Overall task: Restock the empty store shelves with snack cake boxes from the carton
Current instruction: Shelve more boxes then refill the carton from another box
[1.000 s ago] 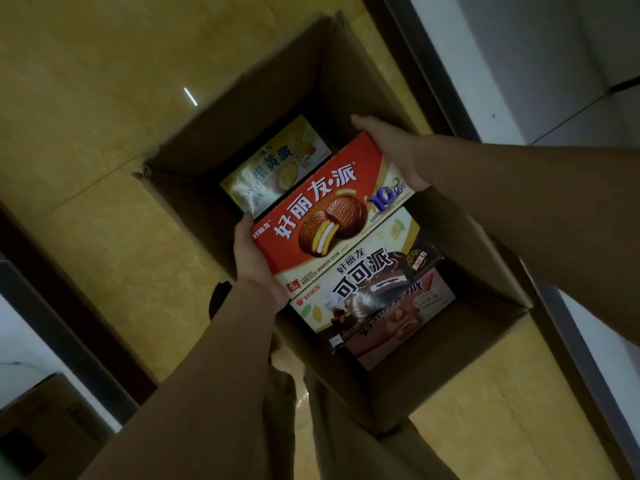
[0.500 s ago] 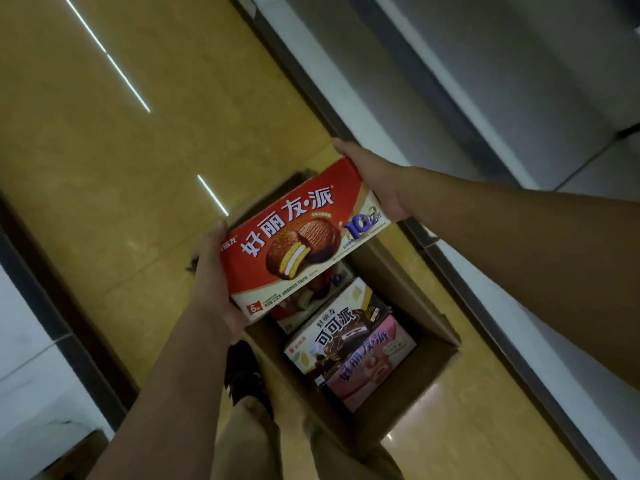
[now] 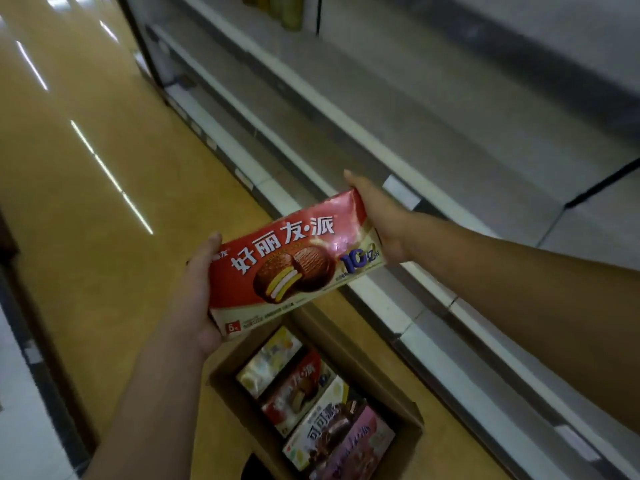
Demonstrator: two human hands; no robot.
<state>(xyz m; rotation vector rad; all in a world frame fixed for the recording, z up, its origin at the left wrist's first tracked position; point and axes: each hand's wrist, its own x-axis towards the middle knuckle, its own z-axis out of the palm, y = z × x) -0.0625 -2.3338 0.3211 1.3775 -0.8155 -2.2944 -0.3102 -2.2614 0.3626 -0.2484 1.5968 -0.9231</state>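
The left grip (image 3: 194, 299) clasps the short left end of the red snack cake box (image 3: 294, 261). Its thumb lies along the front top corner and its palm sits against the end, while the fingers are hidden behind the box. The right grip (image 3: 377, 220) pinches the opposite end in the same way, with the thumb up at the top edge and the fingers out of sight behind. The box hangs between the two, face towards the camera and tilted, its right end the higher.

A second ago this box was level with the mouth of the carton (image 3: 221, 379), just above the other boxes. Half a second ago it had cleared the rim. Now it is well above the carton, on the side nearest the shelves (image 3: 381, 133), and the view has swung up to take them in. I judge the pick finished and the carry under way, with the set-down on a shelf not yet done.

Inside the carton four boxes show in a row: a yellow box (image 3: 268, 362) at the far end, a second red box (image 3: 298, 393), a dark cocoa box (image 3: 325, 424) and a pink box (image 3: 360, 445) nearest. Beyond the carton's right side the shelf boards run bare. A few blurred bottles (image 3: 287, 12) stand far past the carton, at the top of the view. The carton rests on the glossy tan floor (image 3: 86, 202).
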